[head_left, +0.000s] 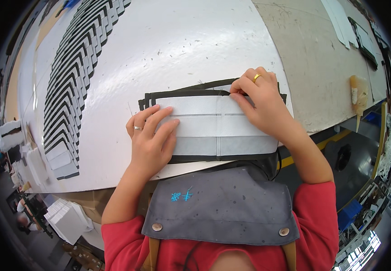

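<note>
A white rectangular panel [196,125] with black edging lies flat at the table's near edge, on top of similar panels whose black corners stick out at its far left. Two seam lines cross its white face, and a strip runs down its middle. My left hand [149,142] rests with fingers spread on the panel's left part. At the far edge, my right hand [264,101] pinches the black edging [186,93] between thumb and fingertips. Behind it, a loose black band [204,85] slants up from the stack toward my right hand.
A long overlapping row of black-edged white pieces [71,86] curves along the table's left side. A glue bottle [358,95] with a pointed nozzle is at the right edge of a beige board [313,67]. White stacked sheets [67,221] stand below the table at left.
</note>
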Demonstrator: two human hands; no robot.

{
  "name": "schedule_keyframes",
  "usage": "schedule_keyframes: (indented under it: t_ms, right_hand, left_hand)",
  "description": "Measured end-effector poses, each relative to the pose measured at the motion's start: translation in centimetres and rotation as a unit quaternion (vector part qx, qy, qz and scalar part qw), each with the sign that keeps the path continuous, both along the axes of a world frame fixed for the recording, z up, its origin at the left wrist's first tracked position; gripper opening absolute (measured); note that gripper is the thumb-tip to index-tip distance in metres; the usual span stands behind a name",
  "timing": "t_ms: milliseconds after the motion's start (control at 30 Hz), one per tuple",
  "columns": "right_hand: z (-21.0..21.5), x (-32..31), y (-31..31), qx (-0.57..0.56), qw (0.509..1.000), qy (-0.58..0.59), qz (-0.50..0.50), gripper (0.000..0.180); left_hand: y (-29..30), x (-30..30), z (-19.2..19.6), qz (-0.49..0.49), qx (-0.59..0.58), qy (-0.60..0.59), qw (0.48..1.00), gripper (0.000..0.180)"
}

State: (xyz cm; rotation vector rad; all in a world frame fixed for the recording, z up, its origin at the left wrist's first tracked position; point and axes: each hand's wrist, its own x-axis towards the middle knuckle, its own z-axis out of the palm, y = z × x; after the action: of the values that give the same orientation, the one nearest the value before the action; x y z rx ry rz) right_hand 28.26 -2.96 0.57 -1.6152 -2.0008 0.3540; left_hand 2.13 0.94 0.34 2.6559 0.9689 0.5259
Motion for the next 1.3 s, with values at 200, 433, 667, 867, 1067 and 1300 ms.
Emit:
schedule_keyframes:
  t_ms: [200, 433, 667, 867, 1067, 1300]
  right_hand:
    - [-1.4, 0.1, -0.3, 0.126, 0.988, -0.088, 0.018, 0.008]
    - [-0.6, -0.2, -0.6, 0.095, 0.995, -0.019, -0.02, 0.012]
    - [-0.7, 0.2, -1.1, 0.183, 0.979, -0.087, 0.024, 0.011]
    - [-0.2, -0.1, -1.9, 0.25, 0.963, -0.091, 0.054, 0.011]
    - [0.0, -0.1, -1.9, 0.252, 0.965, -0.052, 0.05, 0.014]
    - [0.6, -0.6, -1.8, 0.216, 0.976, -0.011, 0.037, 0.018]
  left_hand:
    - [0.1, 0.1, 0.1, -0.005, 0.009, 0.002, 1.0, 0.022]
    - [0.1, 0.1, -0.2, 0.003, 0.013, -0.007, 1.0, 0.023]
    - [-0.1, 0.1, -0.2, 0.01, 0.019, -0.007, 1.0, 0.023]
    - [-0.1, 0.0, -0.2, 0.005, 0.034, -0.016, 0.999, 0.022]
    - [-0.1, -0.6, -0.2, 0.091, -0.024, -0.078, 0.992, 0.036]
    - [0.7, -1.0, 0.2, 0.178, -0.207, -0.177, 0.946, 0.041]
